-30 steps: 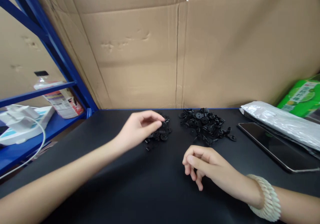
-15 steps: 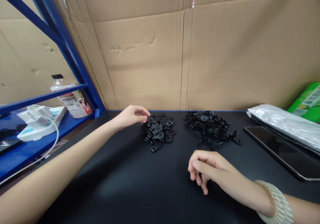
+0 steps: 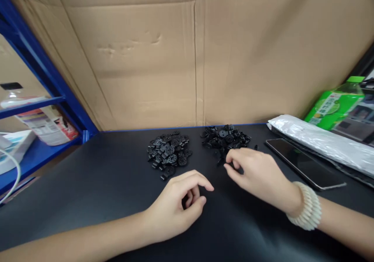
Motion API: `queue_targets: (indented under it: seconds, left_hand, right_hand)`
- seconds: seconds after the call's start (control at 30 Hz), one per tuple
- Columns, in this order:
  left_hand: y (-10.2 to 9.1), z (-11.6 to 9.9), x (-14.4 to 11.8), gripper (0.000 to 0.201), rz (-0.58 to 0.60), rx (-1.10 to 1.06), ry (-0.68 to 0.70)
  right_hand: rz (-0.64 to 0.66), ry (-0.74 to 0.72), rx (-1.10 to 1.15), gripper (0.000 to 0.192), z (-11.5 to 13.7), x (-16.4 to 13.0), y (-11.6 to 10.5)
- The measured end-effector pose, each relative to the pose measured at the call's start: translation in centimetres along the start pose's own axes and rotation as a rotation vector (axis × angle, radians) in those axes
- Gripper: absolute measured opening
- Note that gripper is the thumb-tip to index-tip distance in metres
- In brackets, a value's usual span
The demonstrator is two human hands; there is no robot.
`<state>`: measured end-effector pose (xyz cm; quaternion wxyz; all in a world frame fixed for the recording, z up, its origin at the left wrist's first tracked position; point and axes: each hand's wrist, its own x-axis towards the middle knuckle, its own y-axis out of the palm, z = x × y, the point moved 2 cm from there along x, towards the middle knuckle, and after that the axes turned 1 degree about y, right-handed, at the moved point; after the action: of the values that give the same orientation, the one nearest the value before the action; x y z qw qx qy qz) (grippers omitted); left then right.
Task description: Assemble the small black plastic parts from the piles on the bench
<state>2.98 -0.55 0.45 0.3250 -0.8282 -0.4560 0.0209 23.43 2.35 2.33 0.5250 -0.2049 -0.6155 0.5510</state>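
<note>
My left hand (image 3: 182,205) hovers over the near middle of the black tabletop. Its index finger and thumb are apart, the other fingers are loosely curled, and I see nothing in them. Beyond it lies a heap of small black plastic parts (image 3: 171,153), round perforated discs with short tabs. My right hand (image 3: 257,172), with a pale coiled band (image 3: 308,207) at the wrist, reaches to the near edge of a second heap of black plastic parts (image 3: 224,135). Thumb and index stay apart there; the remaining fingers are hidden behind the hand.
A dark phone or tablet (image 3: 300,162) lies at the right, beside a silvery plastic package (image 3: 324,141). A green-capped bottle (image 3: 333,104) leans behind. Cardboard (image 3: 146,67) walls the back. On the left, a blue rack (image 3: 73,114) holds a large bottle (image 3: 48,123) and a white cable (image 3: 16,168).
My left hand has drawn back from the left heap to the near middle. My right hand has moved forward to the right heap. The view has turned slightly right.
</note>
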Motion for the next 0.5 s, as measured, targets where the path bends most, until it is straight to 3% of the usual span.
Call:
queue_targets:
  seconds: [0.1, 0.3, 0.4, 0.5]
  left_hand:
    - [-0.5, 0.3, 0.1, 0.02, -0.038, 0.003, -0.041]
    - [-0.5, -0.1, 0.1, 0.017, -0.033, -0.008, -0.049]
    - [-0.4, 0.0, 0.1, 0.019, -0.101, -0.16, -0.124]
    - [-0.1, 0.4, 0.2, 0.036, -0.148, -0.408, -0.209]
  right_hand:
    - [-0.081, 0.057, -0.141, 0.012, -1.5, 0.6, -0.2]
    - [-0.014, 0.033, -0.109, 0.017, -1.9, 1.0, 0.7]
    - [-0.064, 0.057, 0.14, 0.014, -1.3, 0.9, 0.2]
    - [-0.058, 0.072, 0.55, 0.009, -0.2, 0.3, -0.1]
